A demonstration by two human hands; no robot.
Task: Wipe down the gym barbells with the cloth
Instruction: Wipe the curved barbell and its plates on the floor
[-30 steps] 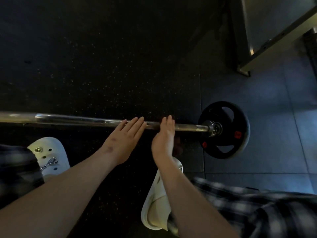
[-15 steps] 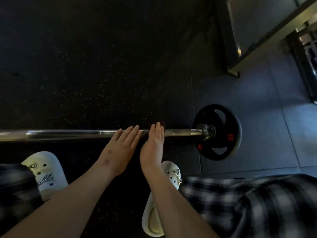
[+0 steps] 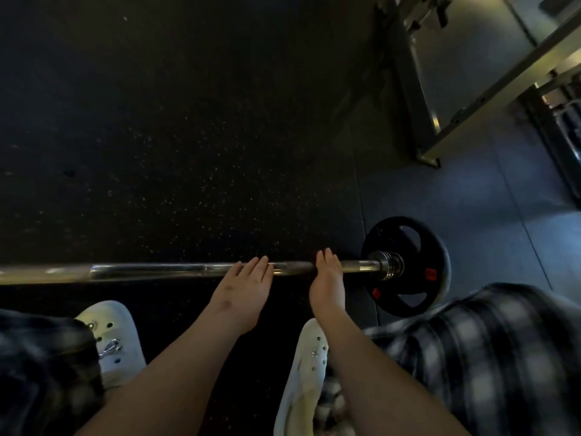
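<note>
The barbell [image 3: 157,271] is lying across the dark floor [image 3: 188,121], its plate [image 3: 408,294] at the right. The left hand [image 3: 242,294] and right hand [image 3: 327,287] are resting on the bar, fingers straight.

**Legible markings: none**

No text, brand or number can be read. The black weight plate [image 3: 438,254] at the end of the barbell [image 3: 157,271] bears two small red labels [image 3: 431,274], one to the right of the plate's hub and one below and to the left of it. Their print is too small and dim to make out.
</note>
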